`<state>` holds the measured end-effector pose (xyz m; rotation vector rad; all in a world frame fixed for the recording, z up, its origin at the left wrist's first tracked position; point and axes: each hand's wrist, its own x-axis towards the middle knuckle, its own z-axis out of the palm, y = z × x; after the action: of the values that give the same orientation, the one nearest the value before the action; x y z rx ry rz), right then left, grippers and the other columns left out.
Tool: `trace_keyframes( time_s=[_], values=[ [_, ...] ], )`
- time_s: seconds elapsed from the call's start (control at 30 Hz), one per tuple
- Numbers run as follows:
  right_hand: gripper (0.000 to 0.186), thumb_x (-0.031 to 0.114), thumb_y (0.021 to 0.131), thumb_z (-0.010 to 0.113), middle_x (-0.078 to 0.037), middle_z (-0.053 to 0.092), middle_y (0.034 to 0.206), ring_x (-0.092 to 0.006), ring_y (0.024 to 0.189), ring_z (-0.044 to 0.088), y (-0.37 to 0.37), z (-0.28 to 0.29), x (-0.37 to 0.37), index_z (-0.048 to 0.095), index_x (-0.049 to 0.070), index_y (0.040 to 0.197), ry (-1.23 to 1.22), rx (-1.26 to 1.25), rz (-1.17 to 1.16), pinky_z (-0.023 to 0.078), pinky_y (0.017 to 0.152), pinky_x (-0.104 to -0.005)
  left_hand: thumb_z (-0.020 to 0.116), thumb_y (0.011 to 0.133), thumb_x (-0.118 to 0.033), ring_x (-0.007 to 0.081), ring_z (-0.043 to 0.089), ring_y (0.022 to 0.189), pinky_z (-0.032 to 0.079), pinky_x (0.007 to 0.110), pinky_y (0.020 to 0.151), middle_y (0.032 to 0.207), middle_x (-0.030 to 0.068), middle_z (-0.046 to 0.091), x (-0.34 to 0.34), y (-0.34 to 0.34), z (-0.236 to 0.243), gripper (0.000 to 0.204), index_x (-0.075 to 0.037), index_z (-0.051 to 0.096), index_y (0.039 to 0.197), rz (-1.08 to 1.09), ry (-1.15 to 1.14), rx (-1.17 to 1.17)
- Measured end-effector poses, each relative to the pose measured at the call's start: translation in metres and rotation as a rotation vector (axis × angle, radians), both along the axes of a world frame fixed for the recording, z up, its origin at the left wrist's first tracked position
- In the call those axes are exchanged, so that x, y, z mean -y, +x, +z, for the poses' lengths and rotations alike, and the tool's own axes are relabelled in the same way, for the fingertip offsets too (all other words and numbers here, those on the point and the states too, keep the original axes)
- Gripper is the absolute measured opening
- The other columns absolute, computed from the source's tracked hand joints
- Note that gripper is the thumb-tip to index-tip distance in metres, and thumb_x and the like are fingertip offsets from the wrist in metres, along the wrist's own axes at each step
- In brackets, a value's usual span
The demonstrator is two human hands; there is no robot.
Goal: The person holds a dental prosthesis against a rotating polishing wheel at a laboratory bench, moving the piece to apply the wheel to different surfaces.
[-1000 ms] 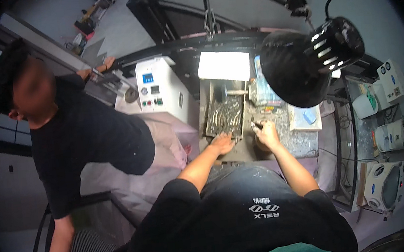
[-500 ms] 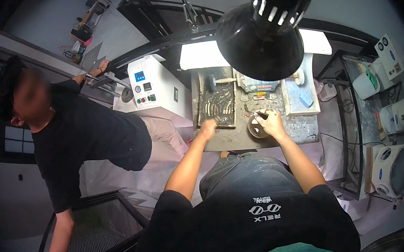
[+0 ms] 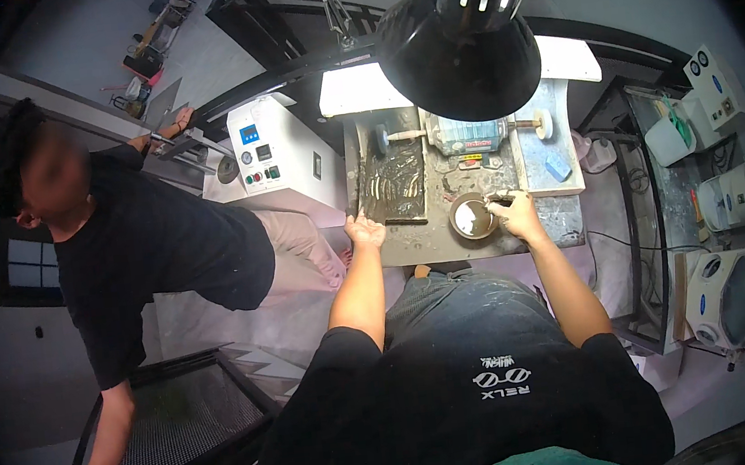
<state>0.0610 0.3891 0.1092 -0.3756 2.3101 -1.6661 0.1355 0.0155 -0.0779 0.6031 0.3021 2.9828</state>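
Note:
My left hand (image 3: pixel 365 230) is at the workbench's front left, palm turned up and fingers apart, with nothing visible in it. It is beside the near corner of a dark, wet-looking tray (image 3: pixel 400 195). My right hand (image 3: pixel 518 215) is at the right rim of a round bowl (image 3: pixel 473 238) holding murky liquid that reflects the light. Its fingers are pinched together around a small dark thing, too small to name. Behind the bowl stands a bench polishing motor (image 3: pixel 468 134), with a bluish wheel (image 3: pixel 382 139) at its left end and a cream wheel (image 3: pixel 544 124) at its right.
A black lamp (image 3: pixel 462 64) hangs over the bench. A blue block (image 3: pixel 557 167) lies in the white tray to the right. At left, another person (image 3: pixel 164 232) stands beside a white control box (image 3: pixel 278 156). More machines (image 3: pixel 726 300) stand at the far right.
My left hand has moved slightly left and turned palm up, its fingers opening. My right hand has shifted from above the bowl to its right rim. The whole view has shifted a little.

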Motion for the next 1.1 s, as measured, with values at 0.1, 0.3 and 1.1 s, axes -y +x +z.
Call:
trace_keyframes(
  time_s=[0.1,0.3,1.1],
  values=[
    [0.02,0.009,0.074,0.065,-0.011,0.068,0.083,-0.0145,0.074,0.064,0.003,-0.011,-0.022,0.068,-0.002,0.09,0.07,0.059,-0.083,0.05,0.07,-0.0265,0.023,0.088,-0.051,0.0071,0.048,0.094,0.03,0.022,0.086,0.119,0.0022,0.054,-0.067,-0.019,0.052,0.067,-0.005,0.034,0.135,0.475,-0.172,1.21],
    [0.019,0.006,0.073,0.064,-0.008,0.068,0.083,-0.0124,0.076,0.062,-0.001,-0.012,-0.009,0.067,-0.003,0.09,-0.012,0.089,-0.038,0.049,0.072,-0.0253,0.024,0.088,-0.049,0.0096,0.041,0.116,0.02,0.022,0.099,0.132,0.0048,0.046,-0.037,0.006,0.06,0.068,-0.004,0.028,0.138,0.497,-0.249,1.204],
    [0.019,0.002,0.075,0.062,-0.008,0.067,0.084,-0.0116,0.076,0.062,0.047,-0.014,-0.066,0.066,-0.006,0.091,-0.068,0.234,-0.466,0.048,0.072,-0.023,0.034,0.085,-0.034,0.0159,0.04,0.115,0.041,0.032,0.079,0.135,0.0001,0.036,-0.06,-0.218,0.061,0.05,-0.013,0.041,0.129,0.537,0.487,1.673]
  ],
)
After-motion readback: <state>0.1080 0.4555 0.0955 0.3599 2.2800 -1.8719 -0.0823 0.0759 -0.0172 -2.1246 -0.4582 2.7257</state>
